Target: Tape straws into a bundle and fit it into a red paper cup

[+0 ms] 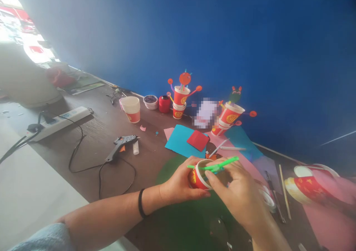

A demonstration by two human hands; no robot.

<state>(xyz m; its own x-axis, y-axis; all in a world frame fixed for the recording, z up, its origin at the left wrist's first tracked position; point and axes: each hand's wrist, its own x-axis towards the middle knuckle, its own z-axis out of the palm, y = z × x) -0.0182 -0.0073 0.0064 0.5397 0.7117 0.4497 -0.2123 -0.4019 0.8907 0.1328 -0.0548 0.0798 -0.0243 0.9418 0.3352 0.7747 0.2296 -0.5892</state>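
My left hand [178,182] is wrapped around a red paper cup [195,177] with a white rim, tilted so that its mouth faces right. In my right hand [239,186] a bright green straw [229,162] is pinched between thumb and fingers. The straw lies across the cup's mouth, and its thin end sticks out past the rim on the left. My right fingers hide part of the opening. Something small and bluish shows by the fingertips, too unclear to name. Below both hands lies a dark green round sheet [178,210].
A glue gun [121,147] with its cord lies left, near a white power strip [63,121]. Stacked paper cups [133,113] and two cup figures [182,97] stand behind. Blue paper [178,139], red paper [198,140] and white sticks [233,148] lie ahead. A blue wall [194,32] borders the table.
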